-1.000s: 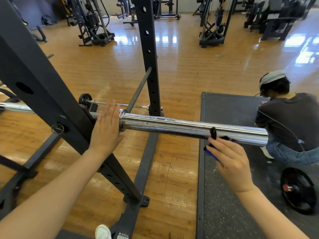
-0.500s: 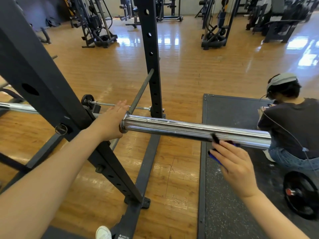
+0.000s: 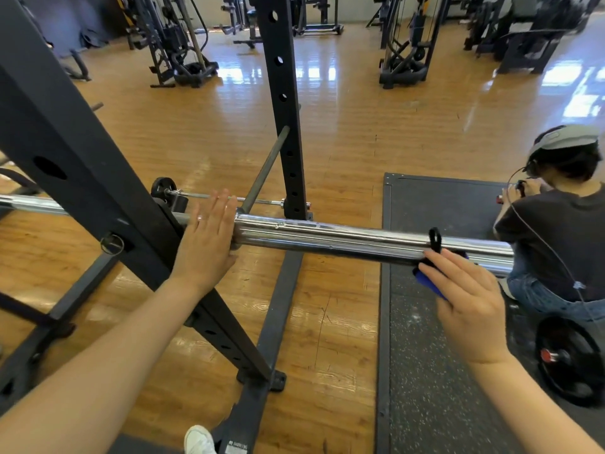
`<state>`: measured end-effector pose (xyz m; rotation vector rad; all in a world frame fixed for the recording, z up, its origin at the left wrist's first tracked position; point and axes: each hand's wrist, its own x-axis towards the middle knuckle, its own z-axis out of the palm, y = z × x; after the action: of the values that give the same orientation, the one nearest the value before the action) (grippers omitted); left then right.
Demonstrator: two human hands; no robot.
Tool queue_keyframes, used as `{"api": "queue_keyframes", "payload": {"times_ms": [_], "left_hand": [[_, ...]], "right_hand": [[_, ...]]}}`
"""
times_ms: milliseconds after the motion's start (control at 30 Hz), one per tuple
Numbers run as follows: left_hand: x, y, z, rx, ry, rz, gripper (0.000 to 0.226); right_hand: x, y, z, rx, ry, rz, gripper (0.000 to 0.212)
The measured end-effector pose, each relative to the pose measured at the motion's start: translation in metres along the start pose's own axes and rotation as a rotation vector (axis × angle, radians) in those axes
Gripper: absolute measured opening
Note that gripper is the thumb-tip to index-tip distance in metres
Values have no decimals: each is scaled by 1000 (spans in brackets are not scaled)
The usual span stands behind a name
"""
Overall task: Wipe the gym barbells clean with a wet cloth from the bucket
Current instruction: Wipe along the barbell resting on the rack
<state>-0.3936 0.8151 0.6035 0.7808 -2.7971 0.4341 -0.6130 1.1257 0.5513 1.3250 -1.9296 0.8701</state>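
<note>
A chrome barbell sleeve (image 3: pixel 343 239) runs left to right across the middle, resting on the black rack (image 3: pixel 98 178). My left hand (image 3: pixel 206 244) lies flat with fingers straight against the sleeve's inner collar, holding nothing. My right hand (image 3: pixel 465 299) is closed on a blue cloth (image 3: pixel 429 283) pressed under the sleeve near its right end; a black loop of the cloth sticks up over the bar. No bucket is in view.
A person in a dark shirt (image 3: pixel 563 231) crouches just beyond the sleeve's right end on a black rubber mat (image 3: pixel 435 371). A black weight plate (image 3: pixel 569 358) lies at right. A rack upright (image 3: pixel 284 109) stands behind the bar. Gym machines line the far wooden floor.
My left hand has flattened again against the collar after curling over it. My right hand with the cloth has stayed near the sleeve's right end. The head view shifted slightly.
</note>
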Motion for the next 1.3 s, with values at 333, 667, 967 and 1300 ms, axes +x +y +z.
{"api": "queue_keyframes", "payload": {"times_ms": [333, 667, 967, 1300], "left_hand": [[22, -9, -12, -168, -142, 29, 95], [24, -8, -15, -240, -157, 4, 94], [17, -2, -12, -181, -106, -25, 97], [18, -3, -21, -12, -173, -34, 109]], "right_hand": [[27, -31, 25, 49, -1, 76, 30], [75, -38, 23, 103, -141, 248, 32], [21, -53, 12, 110, -116, 89, 35], [70, -43, 34, 52, -193, 186, 31]]}}
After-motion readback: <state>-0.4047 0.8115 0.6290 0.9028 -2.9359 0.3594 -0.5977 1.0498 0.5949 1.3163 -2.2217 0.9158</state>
